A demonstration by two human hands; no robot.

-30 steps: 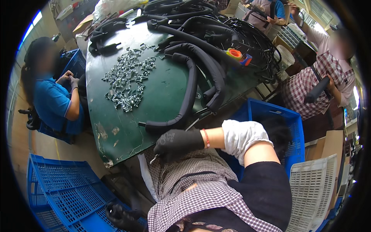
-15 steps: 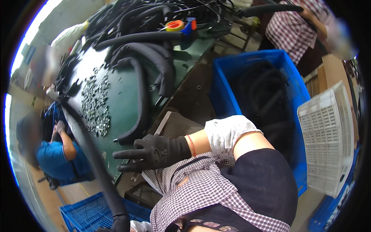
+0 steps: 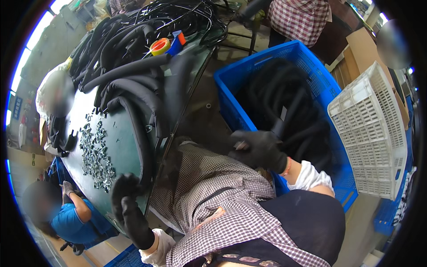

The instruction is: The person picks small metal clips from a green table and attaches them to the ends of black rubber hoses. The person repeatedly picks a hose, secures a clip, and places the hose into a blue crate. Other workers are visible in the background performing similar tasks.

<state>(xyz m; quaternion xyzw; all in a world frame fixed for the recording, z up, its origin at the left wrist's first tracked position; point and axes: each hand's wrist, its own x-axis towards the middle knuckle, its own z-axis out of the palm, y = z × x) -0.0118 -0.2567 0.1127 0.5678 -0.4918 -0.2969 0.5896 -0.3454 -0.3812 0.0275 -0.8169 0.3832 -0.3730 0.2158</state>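
Black foam tube lies along the near edge of the green table, and the gloved left hand curls around its lower end. Right hand, also gloved, grips a black hose at the blue crate rim. Metal clips scattered on the table, white crate further right, bare concrete floor between.
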